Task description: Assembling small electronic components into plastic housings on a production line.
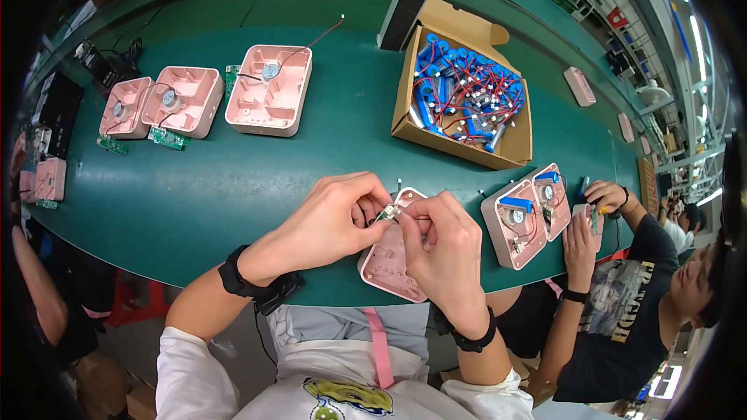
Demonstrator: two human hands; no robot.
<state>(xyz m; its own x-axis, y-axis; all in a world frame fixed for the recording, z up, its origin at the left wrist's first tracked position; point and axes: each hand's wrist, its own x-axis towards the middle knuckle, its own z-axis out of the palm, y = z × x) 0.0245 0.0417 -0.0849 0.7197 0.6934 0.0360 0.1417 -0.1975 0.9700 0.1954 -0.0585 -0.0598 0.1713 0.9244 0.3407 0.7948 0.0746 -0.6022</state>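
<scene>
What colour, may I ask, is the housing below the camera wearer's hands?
The housing is pink, best seen in the head view.

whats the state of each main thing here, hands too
Left hand: pinching small circuit board
Right hand: at the board's right end, exact grip hidden
Pink casing beneath: open, partly covered
Cardboard box: open, filled with blue batteries
Three upper-left casings: open, round speakers inside
Two casings at right: open, blue batteries inside

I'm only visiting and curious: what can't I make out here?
Head view:
Small green part: too tiny for detail, partly covered by left hand and right hand.
Pink case: partly behind those hands.
Cardboard box: bottom mostly under blue batteries.
Person at left: cut off by dark rim.
</scene>
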